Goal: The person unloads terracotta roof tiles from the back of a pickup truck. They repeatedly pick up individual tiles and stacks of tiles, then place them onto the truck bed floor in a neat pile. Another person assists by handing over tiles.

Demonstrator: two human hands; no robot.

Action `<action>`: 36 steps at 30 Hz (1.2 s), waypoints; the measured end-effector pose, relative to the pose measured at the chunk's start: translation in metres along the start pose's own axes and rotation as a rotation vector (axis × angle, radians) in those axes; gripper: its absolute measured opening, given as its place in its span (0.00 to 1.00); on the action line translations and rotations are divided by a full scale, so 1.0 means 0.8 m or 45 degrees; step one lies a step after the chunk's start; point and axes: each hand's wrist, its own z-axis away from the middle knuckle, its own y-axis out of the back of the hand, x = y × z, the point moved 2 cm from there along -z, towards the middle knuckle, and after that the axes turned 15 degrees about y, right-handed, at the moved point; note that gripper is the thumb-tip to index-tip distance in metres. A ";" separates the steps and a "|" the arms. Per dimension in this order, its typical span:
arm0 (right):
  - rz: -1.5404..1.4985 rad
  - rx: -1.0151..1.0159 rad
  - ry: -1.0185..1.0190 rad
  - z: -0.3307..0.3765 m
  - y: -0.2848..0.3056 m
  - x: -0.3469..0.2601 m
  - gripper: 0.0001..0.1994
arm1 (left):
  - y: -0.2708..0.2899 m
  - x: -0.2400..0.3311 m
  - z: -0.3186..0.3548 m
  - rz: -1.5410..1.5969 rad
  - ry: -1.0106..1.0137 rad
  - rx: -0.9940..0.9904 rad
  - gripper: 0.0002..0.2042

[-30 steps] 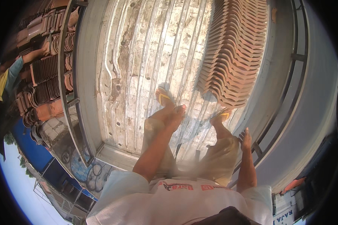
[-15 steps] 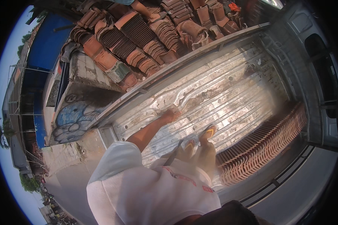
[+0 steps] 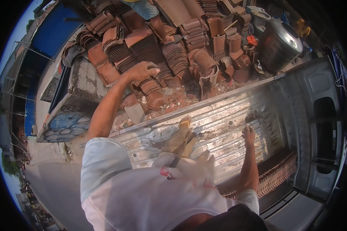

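My left hand point(image 3: 144, 71) is stretched out over the far side wall of the truck bed point(image 3: 227, 138), with the stacked roof tiles point(image 3: 140, 42) behind it. Its fingers are loosely bent and apart, and nothing shows in them. Lower and to the right, my right hand point(image 3: 249, 134) hangs above the ribbed metal floor. Those fingers are curled in with nothing visible in the grip. A row of roof tiles point(image 3: 277, 177) stands on edge along the near side of the bed, partly hidden by my right arm.
Broken tile pieces point(image 3: 162, 102) lie beyond the bed's far wall point(image 3: 204, 103). Another person's leg point(image 3: 158, 27) stands among the tile stacks. A large shiny metal drum point(image 3: 277, 46) is at the far right. The truck cab point(image 3: 324, 123) closes off the right end.
My left hand has swung up and away from over the bed to beyond its far wall. My right hand has come into view. My feet have shifted toward the far wall.
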 end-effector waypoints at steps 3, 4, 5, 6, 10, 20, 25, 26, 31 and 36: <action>-0.055 -0.259 0.163 -0.091 -0.156 -0.154 0.35 | 0.147 0.060 -0.091 0.021 -0.163 0.198 0.35; -0.064 -0.240 0.124 -0.138 -0.194 -0.157 0.36 | 0.187 0.077 -0.150 0.028 -0.298 0.381 0.33; -0.177 -0.326 0.127 -0.174 -0.245 -0.173 0.36 | 0.221 0.086 -0.201 0.025 -0.404 0.537 0.32; -0.295 -0.351 0.144 -0.186 -0.305 -0.210 0.37 | 0.240 0.084 -0.235 0.012 -0.334 0.526 0.30; -0.945 -0.326 -0.065 -0.238 -0.498 -0.300 0.54 | 0.403 0.072 -0.437 -0.469 -0.327 0.463 0.27; -1.825 0.030 -0.208 -0.245 -0.600 -0.236 0.38 | 0.181 0.054 -0.616 0.665 -0.080 -0.907 0.40; -1.522 0.277 -0.135 -0.071 -0.492 -0.274 0.48 | 0.084 0.103 -0.408 0.834 0.121 -0.874 0.43; -1.748 0.192 -0.414 -0.046 -0.473 -0.255 0.50 | 0.052 0.105 -0.380 0.898 0.103 -0.958 0.42; -0.934 0.801 -0.523 0.139 -0.357 -0.198 0.51 | -0.137 0.101 -0.220 1.109 0.045 -1.218 0.39; -0.975 1.223 -0.574 0.371 -0.301 -0.150 0.50 | -0.242 0.073 -0.090 0.556 -0.393 -1.155 0.37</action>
